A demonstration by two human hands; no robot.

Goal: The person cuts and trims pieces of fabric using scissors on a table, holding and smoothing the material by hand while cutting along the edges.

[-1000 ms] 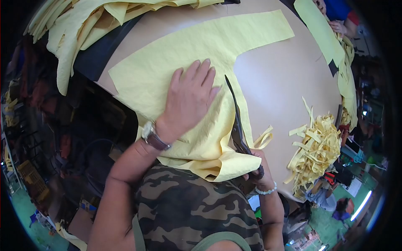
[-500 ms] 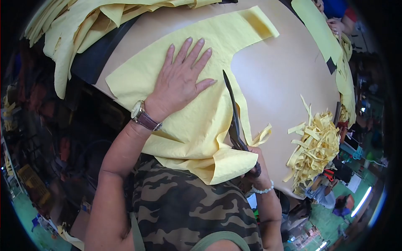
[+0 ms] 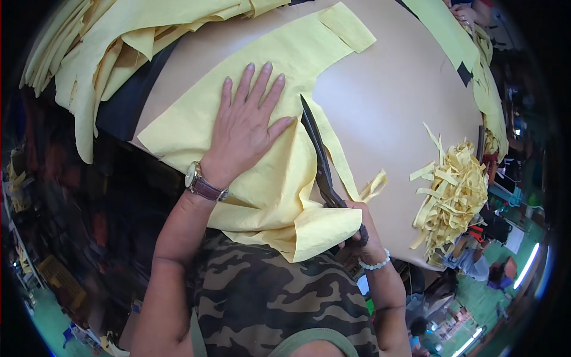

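Observation:
My left hand (image 3: 244, 131) lies flat with fingers spread on a large yellow sheet of material (image 3: 279, 65). On the right, my right hand (image 3: 361, 229) is closed round the handles of long black scissors (image 3: 321, 160). The scissors' blades run up between the sheet and a narrow yellow strip (image 3: 336, 149) along its right edge, with the tip near the inner corner. A folded flap of the sheet hides part of the handles and my right fingers. The sheet's far end is creased.
Yellow sheets (image 3: 107, 47) are stacked at the upper left. A heap of yellow scraps (image 3: 455, 196) lies on the right of the brown table (image 3: 398, 95). Another person's hands (image 3: 464, 15) show at the upper right, beside a long yellow piece (image 3: 443, 35).
My left hand has moved left and spread its fingers flat. The sheet has shifted left, and its far end has folded. The scissors have also moved left with my right hand still round them.

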